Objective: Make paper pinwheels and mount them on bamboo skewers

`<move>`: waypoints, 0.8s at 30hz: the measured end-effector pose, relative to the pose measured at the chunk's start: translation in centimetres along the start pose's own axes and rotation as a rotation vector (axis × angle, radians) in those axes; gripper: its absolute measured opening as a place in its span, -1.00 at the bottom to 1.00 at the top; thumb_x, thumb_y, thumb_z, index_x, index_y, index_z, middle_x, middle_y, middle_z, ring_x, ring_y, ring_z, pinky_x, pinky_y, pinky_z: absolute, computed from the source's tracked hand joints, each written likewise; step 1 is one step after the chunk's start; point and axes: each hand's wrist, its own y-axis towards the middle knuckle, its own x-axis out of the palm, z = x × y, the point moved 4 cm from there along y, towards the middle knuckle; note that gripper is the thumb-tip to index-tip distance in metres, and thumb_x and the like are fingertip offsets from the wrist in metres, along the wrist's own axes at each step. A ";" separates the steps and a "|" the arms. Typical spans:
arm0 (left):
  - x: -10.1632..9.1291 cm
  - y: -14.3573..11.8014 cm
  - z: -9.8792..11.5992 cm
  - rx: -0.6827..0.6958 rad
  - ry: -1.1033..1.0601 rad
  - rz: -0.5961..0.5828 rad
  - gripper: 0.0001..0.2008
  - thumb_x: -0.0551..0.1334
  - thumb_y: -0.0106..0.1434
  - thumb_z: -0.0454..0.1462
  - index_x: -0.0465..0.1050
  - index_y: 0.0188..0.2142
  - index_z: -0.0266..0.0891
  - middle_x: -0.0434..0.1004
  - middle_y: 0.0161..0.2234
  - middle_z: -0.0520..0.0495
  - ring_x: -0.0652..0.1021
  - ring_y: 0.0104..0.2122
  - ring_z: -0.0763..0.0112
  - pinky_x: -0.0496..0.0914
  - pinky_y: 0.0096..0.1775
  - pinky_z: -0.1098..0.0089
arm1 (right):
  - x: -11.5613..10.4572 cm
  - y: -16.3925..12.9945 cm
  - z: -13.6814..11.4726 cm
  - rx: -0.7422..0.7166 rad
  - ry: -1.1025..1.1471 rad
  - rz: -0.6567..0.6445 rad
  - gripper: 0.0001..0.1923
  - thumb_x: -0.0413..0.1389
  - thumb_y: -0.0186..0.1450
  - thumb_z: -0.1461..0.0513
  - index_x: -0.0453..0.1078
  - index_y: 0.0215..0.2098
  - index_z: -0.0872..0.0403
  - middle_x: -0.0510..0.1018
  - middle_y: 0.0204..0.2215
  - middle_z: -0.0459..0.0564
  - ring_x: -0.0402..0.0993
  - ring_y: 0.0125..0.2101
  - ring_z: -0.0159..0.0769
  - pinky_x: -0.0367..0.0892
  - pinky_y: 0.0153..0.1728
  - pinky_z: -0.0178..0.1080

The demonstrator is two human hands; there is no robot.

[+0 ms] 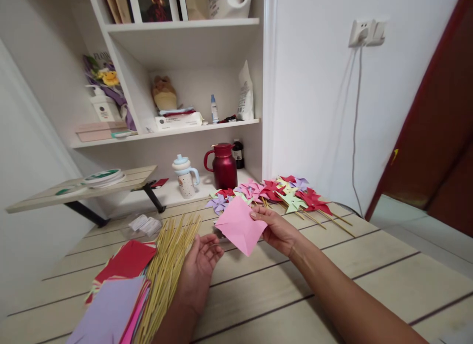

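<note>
A square of pink paper (pixel 241 226) with crease or cut lines toward its middle is held up above the table by my right hand (pixel 275 229), thumb on top at its right corner. My left hand (pixel 203 258) is just left of the sheet, palm turned up, fingers loosely curled and apart, not touching it. Beside that hand lies a bundle of thin yellowish sticks (pixel 170 265). Farther left are stacks of coloured paper, one topped with red paper (pixel 127 259), the nearer one with lilac paper (pixel 111 304). Behind the pink square, paper pinwheels (pixel 291 201) on sticks lie in a heap.
At the back stand a red thermos jug (pixel 224 167) and a lidded cup (pixel 185 179). A small raised stand (pixel 138 177) at left carries white tape-like rolls (pixel 103 177). A clear container (pixel 142 226) holds small white packets. White shelves (pixel 185 26) rise behind the table.
</note>
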 end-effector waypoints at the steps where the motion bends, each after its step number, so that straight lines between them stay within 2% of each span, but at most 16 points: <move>1: -0.1 0.0 0.1 0.006 -0.003 -0.003 -0.68 0.13 0.36 -0.19 0.56 -0.32 -0.38 0.55 -0.37 -0.17 0.56 -0.38 0.35 0.51 -0.21 0.29 | -0.1 0.0 0.1 0.000 0.001 -0.001 -0.63 0.44 -0.06 0.16 0.38 -0.42 0.07 0.54 -0.52 -0.15 0.39 -0.57 -0.43 0.27 -0.52 -0.37; 9: -0.5 0.0 0.1 0.009 -0.020 -0.041 -0.68 0.15 0.34 -0.17 0.57 -0.31 -0.39 0.55 -0.36 -0.16 0.56 -0.37 0.33 0.49 -0.19 0.28 | -0.3 0.2 0.5 0.005 -0.002 -0.012 -0.65 0.42 -0.02 0.15 0.40 -0.37 0.07 0.57 -0.48 -0.12 0.45 -0.53 -0.41 0.35 -0.50 -0.36; 14: -0.3 0.3 -0.5 -0.039 -0.008 -0.109 -0.65 0.14 0.34 -0.13 0.56 -0.29 -0.37 0.58 -0.34 -0.19 0.56 -0.34 0.32 0.46 -0.17 0.27 | 0.2 -0.2 0.3 0.017 -0.048 -0.062 -0.67 0.41 -0.01 0.14 0.39 -0.42 0.06 0.55 -0.53 -0.19 0.42 -0.56 -0.47 0.30 -0.51 -0.41; 16: 0.0 0.2 -0.8 -0.104 -0.001 -0.174 -0.60 0.10 0.36 -0.07 0.56 -0.26 -0.36 0.60 -0.28 -0.23 0.58 -0.27 0.27 0.43 -0.11 0.25 | 0.5 -0.7 0.0 0.042 -0.098 -0.104 -0.67 0.42 -0.04 0.17 0.40 -0.43 0.07 0.54 -0.56 -0.19 0.41 -0.57 -0.49 0.26 -0.53 -0.43; 19: 1.1 -0.6 -1.4 -0.237 0.012 -0.338 -0.49 0.02 0.36 0.03 0.54 -0.12 -0.34 0.62 -0.16 -0.27 0.57 -0.14 0.18 0.37 -0.01 0.19 | 1.0 -1.4 -0.1 0.102 -0.203 -0.191 -0.67 0.44 -0.08 0.22 0.45 -0.43 0.12 0.56 -0.58 -0.15 0.41 -0.59 -0.48 0.23 -0.55 -0.43; 22: 2.6 -2.0 -1.7 -0.327 0.011 -0.511 -0.44 -0.02 0.37 0.04 0.45 0.07 -0.32 0.58 -0.04 -0.27 0.51 0.02 0.10 0.24 0.13 0.12 | 1.3 -1.6 0.1 0.150 -0.301 -0.266 -0.66 0.46 -0.13 0.24 0.47 -0.45 0.16 0.57 -0.60 -0.10 0.45 -0.58 -0.43 0.30 -0.49 -0.38; 24: 3.1 -2.8 -1.8 -0.347 0.028 -0.562 -0.44 -0.01 0.38 0.03 0.43 0.10 -0.31 0.58 -0.02 -0.26 0.49 0.06 0.08 0.20 0.16 0.13 | 1.1 -1.5 0.3 0.152 -0.344 -0.290 -0.67 0.46 -0.11 0.22 0.48 -0.44 0.15 0.58 -0.58 -0.11 0.46 -0.55 -0.43 0.33 -0.43 -0.37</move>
